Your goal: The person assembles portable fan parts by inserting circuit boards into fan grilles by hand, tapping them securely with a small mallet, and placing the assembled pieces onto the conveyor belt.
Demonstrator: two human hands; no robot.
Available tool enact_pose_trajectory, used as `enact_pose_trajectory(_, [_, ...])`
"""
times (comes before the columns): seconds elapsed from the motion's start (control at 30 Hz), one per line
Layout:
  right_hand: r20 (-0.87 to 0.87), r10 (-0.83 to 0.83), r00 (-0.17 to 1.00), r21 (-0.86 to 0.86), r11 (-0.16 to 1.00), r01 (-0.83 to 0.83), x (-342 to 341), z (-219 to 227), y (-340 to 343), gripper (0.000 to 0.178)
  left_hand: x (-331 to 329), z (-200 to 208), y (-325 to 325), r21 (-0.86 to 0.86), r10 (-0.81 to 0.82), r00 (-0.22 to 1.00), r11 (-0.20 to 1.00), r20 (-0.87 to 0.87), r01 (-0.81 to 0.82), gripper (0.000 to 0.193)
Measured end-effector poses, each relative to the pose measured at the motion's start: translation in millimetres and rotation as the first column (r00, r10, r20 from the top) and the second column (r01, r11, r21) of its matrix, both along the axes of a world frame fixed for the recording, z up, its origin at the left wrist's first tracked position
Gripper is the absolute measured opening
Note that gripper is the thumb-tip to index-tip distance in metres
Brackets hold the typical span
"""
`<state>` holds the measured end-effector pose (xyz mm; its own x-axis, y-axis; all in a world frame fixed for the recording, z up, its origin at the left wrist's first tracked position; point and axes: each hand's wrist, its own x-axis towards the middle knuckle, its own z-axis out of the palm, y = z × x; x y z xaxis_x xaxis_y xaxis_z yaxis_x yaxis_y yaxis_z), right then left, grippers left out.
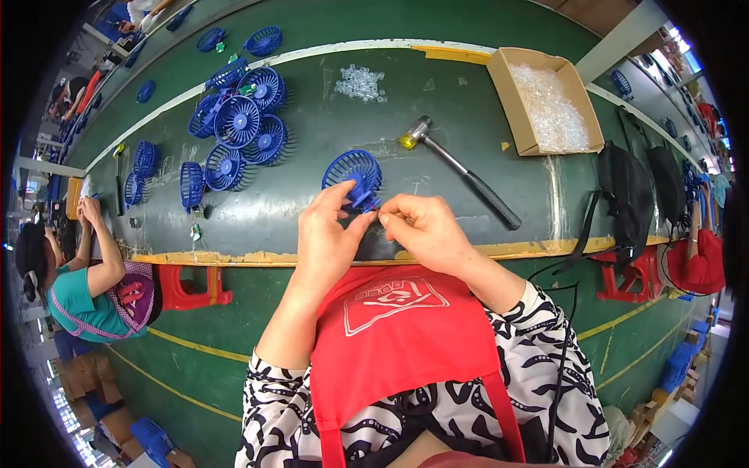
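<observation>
A blue plastic fan housing (355, 165) with a slatted round cage is tilted over the near part of the bench. My left hand (328, 226) grips it by its narrow neck, thumb and fingers closed round the blue part. Close beside that neck, my right hand (421, 226) has its thumb and forefinger pinched together at the neck's end. Whatever lies between those fingertips is too small to make out. Beyond my right hand lies a hammer (468, 175) with a black grip and a yellow face on its head.
Several blue fan housings (236, 122) are heaped at the left on the dark green bench (312, 93). Small clear plastic pieces (360, 83) lie at the back. A cardboard box (546, 101) of clear pieces and a black bag (624, 187) stand right. Another person (94, 273) works at far left.
</observation>
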<state>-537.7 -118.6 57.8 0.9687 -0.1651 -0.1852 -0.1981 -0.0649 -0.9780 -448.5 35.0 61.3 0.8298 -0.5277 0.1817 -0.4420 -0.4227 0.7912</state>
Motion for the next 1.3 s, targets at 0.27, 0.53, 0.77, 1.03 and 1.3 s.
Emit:
enact_pose_trajectory(0.27, [0.094,-0.058,0.994,0.004,0.998,0.058,4,-4,1,0.014,1,-5,-2,-0.046,-0.021,0.995,0.999,0.098,0.025,0.041])
enact_pose_trajectory(0.53, [0.066,0.002,0.998,-0.077,0.997,0.003,0,7,-5,0.013,-2,-6,-3,0.002,-0.11,0.859,0.992,0.5,0.126,0.03])
enact_pose_trajectory(0.77, [0.423,0.081,0.903,-0.483,0.863,0.149,0,27,-8,0.009,4,2,-3,-0.133,-0.153,0.911,0.967,0.382,0.218,0.021])
enact_pose_trajectory(1.03, [0.435,0.161,0.886,-0.636,0.751,0.176,-1,27,-10,0.01,-2,-6,-2,-0.384,-0.181,0.966,0.918,-0.186,0.098,0.01])
enact_pose_trajectory(1.3, [0.398,0.258,0.88,-0.691,0.715,0.103,1,25,-24,0.01,7,-13,5,-0.496,-0.317,0.673,0.864,-0.668,-0.085,0.017])
